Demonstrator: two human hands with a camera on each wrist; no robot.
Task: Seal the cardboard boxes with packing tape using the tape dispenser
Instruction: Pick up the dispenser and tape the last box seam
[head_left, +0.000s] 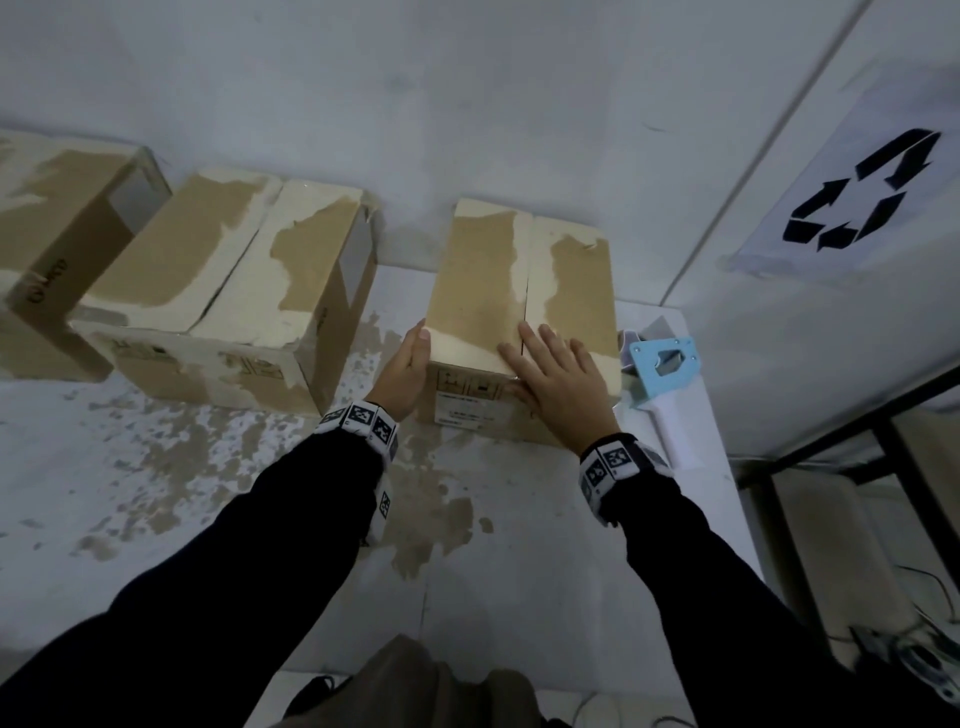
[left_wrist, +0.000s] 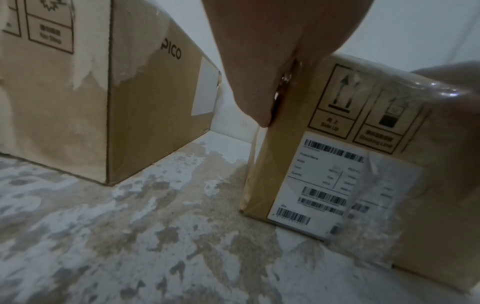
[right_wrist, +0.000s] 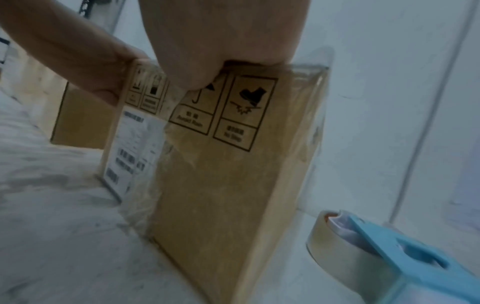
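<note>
A cardboard box (head_left: 488, 291) (left_wrist: 337, 144) (right_wrist: 221, 174) stands at the right of the table, its two top flaps closed along a centre seam, with clear tape over its front. My left hand (head_left: 410, 364) (left_wrist: 259, 61) lies flat against the box's left side near the front corner. My right hand (head_left: 556, 374) (right_wrist: 221, 41) rests on top by the seam with fingers spread and straight, the thumb reaching down the front face. The blue tape dispenser (head_left: 662, 364) (right_wrist: 389, 253), with a white handle, lies on the table right of the box; neither hand touches it.
A second closed box (head_left: 234, 270) (left_wrist: 130, 102) stands left of the first, and a third box (head_left: 52, 234) lies farther left. The worn white table (head_left: 208, 493) meets a wall behind. A recycling sign (head_left: 862, 192) hangs at right, above a dark shelf frame (head_left: 883, 467).
</note>
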